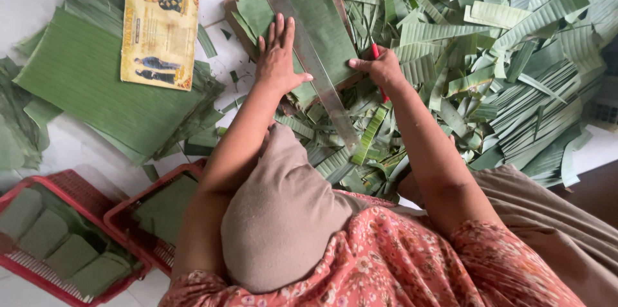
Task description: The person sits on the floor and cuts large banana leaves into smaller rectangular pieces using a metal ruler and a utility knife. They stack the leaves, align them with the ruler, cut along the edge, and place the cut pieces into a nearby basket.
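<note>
While left hand (278, 56) fingers spread flat on ruler (309, 56) | right hand (381, 65) fingers clamp red cutter (375, 51) beside it

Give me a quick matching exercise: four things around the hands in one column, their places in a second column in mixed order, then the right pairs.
Things:
1. metal ruler
2. red-handled cutter
3. printed yellow card
4. red baskets

Places:
A. lying on the stack of cut leaves at left
B. gripped in the right hand
C. pressed flat by the left hand on the leaf piece
D. lower left, holding folded leaf bundles

Pairs: 1-C, 2-B, 3-A, 4-D
</note>
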A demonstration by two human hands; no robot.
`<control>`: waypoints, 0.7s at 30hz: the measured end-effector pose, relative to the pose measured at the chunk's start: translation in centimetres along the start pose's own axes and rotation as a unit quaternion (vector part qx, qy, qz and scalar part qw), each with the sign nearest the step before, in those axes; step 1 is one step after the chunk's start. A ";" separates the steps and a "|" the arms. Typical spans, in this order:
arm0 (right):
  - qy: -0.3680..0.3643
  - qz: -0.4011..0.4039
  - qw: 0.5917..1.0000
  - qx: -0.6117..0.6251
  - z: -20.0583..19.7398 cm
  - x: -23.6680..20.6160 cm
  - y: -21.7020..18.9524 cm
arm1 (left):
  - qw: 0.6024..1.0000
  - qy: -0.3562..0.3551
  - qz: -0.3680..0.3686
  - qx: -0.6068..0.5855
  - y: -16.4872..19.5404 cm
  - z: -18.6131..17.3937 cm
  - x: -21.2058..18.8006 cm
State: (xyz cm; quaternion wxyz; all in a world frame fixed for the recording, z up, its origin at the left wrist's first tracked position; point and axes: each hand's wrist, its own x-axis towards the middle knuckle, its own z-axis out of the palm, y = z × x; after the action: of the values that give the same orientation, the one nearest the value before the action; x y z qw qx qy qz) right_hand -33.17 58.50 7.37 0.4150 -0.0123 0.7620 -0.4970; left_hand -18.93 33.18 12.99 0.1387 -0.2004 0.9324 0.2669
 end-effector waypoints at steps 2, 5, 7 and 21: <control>0.005 0.016 1.000 0.007 -0.2 -0.2 0.0 | 1.000 0.005 0.005 -0.003 0.0 0.1 -0.1; 0.002 0.014 1.000 0.012 -0.4 -0.5 0.1 | 1.000 0.004 0.004 0.004 0.3 0.2 0.0; -0.008 -0.017 1.000 0.021 -0.4 -0.5 0.3 | 1.000 0.004 0.001 0.010 0.4 0.2 0.1; -0.039 0.052 0.997 0.052 -1.1 -0.7 -1.2 | 1.000 0.021 0.010 -0.003 0.0 0.7 0.3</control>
State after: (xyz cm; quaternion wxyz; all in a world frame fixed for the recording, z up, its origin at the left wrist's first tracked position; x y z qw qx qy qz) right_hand -33.92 59.00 8.91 0.4699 0.0298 0.7182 -0.5124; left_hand -19.07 33.45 12.33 0.1155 -0.1968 0.9363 0.2670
